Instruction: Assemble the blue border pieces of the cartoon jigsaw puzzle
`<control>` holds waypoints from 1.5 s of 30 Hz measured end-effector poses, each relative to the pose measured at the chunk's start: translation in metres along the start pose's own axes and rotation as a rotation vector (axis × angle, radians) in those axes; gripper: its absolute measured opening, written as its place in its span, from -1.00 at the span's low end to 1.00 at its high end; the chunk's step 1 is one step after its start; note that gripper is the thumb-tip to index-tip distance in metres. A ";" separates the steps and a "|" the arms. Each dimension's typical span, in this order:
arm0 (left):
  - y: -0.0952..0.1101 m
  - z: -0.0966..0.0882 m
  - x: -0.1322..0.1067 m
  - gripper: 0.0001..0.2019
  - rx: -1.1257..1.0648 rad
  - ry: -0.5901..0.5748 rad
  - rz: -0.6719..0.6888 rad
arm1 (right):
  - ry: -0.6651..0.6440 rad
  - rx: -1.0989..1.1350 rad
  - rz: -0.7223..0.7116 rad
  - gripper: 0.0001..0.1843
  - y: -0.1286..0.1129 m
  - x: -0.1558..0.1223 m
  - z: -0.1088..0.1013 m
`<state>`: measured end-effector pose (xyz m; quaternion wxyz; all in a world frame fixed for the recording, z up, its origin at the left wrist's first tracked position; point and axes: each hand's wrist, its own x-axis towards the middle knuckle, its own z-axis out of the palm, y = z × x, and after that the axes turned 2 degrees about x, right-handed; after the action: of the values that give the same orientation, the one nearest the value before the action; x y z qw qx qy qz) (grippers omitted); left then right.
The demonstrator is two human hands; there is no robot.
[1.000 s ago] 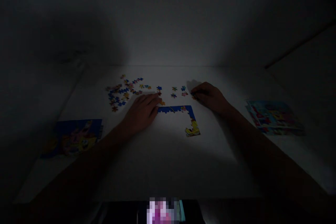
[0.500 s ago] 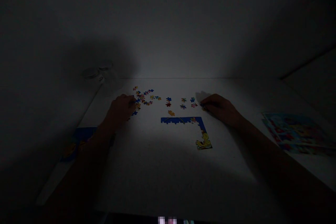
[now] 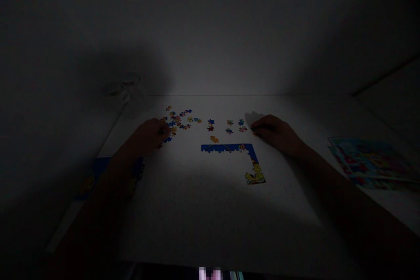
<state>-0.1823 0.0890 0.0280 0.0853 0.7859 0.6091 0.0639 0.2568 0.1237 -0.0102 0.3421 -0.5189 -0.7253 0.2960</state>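
Left hand (image 3: 149,134): grip curled at the loose pieces (image 3: 177,120), up and left of the joined border (image 3: 228,148); pinch cannot be told. Right hand (image 3: 274,133): grip curled beyond the border's top right corner, at a few pieces (image 3: 254,133); hold unclear. Pieces: probably thin card, light, stiff; best lifted by the edges.

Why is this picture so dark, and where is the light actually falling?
In the head view, only a pool of dim light reaches the white table, brightening the blue jigsaw border. In the same view, the left hand and right hand are dim, the forearms nearly black, and a pixelated patch blurs the bottom edge.
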 end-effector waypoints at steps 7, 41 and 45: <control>0.007 0.004 0.004 -0.61 0.054 0.060 -0.019 | -0.010 -0.014 -0.015 -0.81 0.000 0.001 0.000; 0.087 0.049 -0.003 -0.63 -0.063 0.184 0.473 | 0.050 -0.099 -0.105 -0.81 0.006 -0.005 -0.003; 0.088 0.047 -0.003 -0.65 -0.071 0.163 0.475 | 0.010 -0.171 -0.197 -0.80 0.001 -0.010 -0.005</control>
<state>-0.0898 0.0618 0.0007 0.0461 0.8957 0.4097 0.1665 0.2635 0.1152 -0.0103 0.3277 -0.4739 -0.7936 0.1955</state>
